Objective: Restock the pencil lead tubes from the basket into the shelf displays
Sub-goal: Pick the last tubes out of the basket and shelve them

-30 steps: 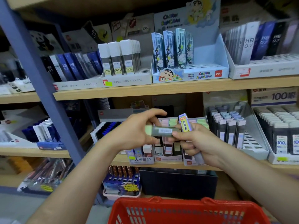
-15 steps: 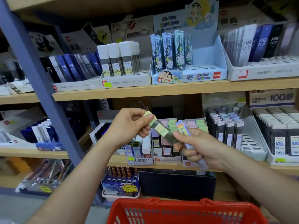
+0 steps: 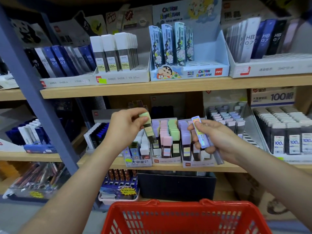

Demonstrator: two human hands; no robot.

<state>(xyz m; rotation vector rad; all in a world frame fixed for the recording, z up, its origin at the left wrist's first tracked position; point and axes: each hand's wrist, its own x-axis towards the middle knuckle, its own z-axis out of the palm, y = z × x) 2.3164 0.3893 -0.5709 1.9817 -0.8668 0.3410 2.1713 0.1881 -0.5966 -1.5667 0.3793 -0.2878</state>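
Green-capped lead tube [image 3: 148, 130] pinched at cap by left hand [image 3: 125, 127] fingers [image 3: 135, 111], lower end over pastel display box [image 3: 166, 160] left edge, right hand [image 3: 217, 139] clamped on blue-labelled tubes [image 3: 200, 132].

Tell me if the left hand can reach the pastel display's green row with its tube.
Probably yes: the left hand holds the green-capped tube left of the green row, whose tops are uncovered; the right hand is aside.

The light is even and soft, coming from above and in front. Deep shadow lies at the back under each shelf board [image 3: 152, 88]. The boxes at top right [image 3: 249, 43] are blurred. The blue post [image 3: 27, 81] leans, because of the wide lens. The red basket [image 3: 185, 215] looks slightly soft.
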